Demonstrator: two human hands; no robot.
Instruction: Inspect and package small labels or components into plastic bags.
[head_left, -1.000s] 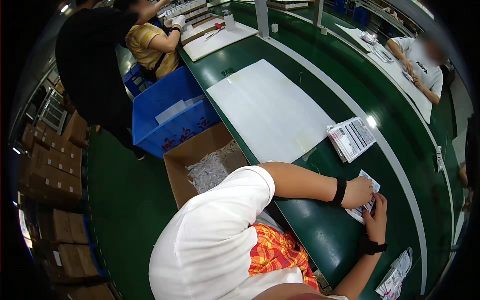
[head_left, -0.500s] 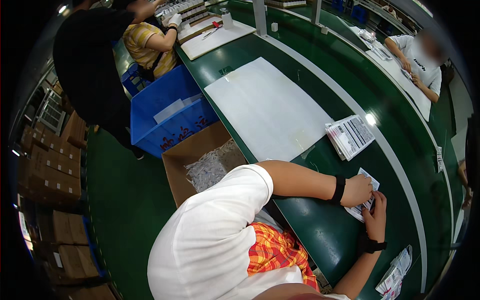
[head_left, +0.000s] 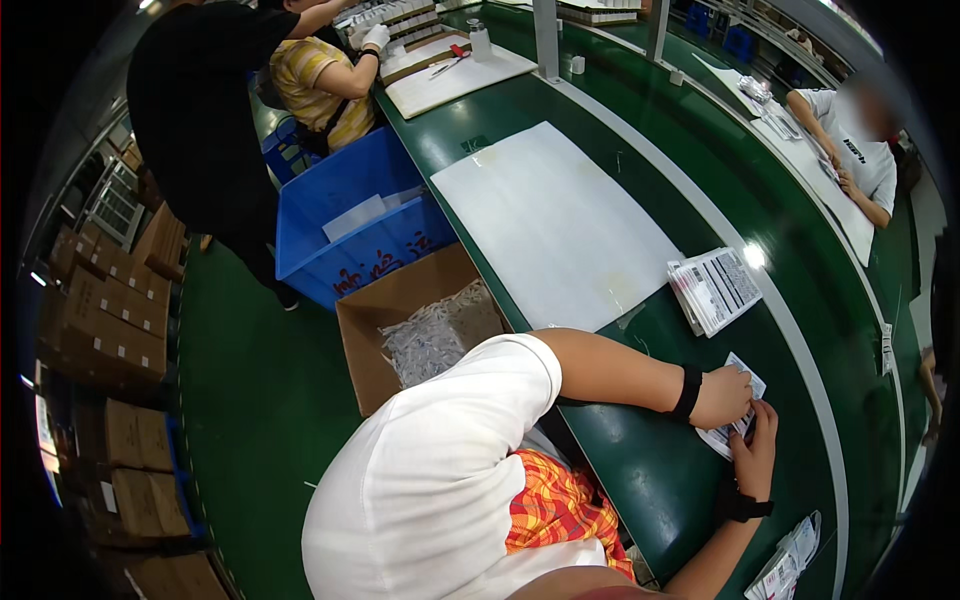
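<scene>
A white printed packet (head_left: 746, 369) lies on the green bench under both my hands. My left hand (head_left: 721, 398), with a black band at its wrist, has its fingers curled and pressed down on the packet's upper part. My right hand (head_left: 757, 462) comes from below, fingers and thumb closed on the packet's lower right edge, close beside the left fingertips. The hands cover much of the packet. Beyond them sits a stack of similar printed packets (head_left: 715, 290). Nearer me, by my right forearm, lies a bundle of clear plastic-wrapped packets (head_left: 787, 562).
A white sheet (head_left: 560, 225) is taped to the bench (head_left: 640, 470). Left of the bench stand a blue bin (head_left: 305, 235) and a carton (head_left: 362, 350) of plastic bags. Co-workers are at the far left and across the bench at right. Brown cartons (head_left: 110, 320) line the left side.
The whole view has shifted slightly, so the bench appears further right and lower. Both hands stay on the packet, with only small finger movement.
</scene>
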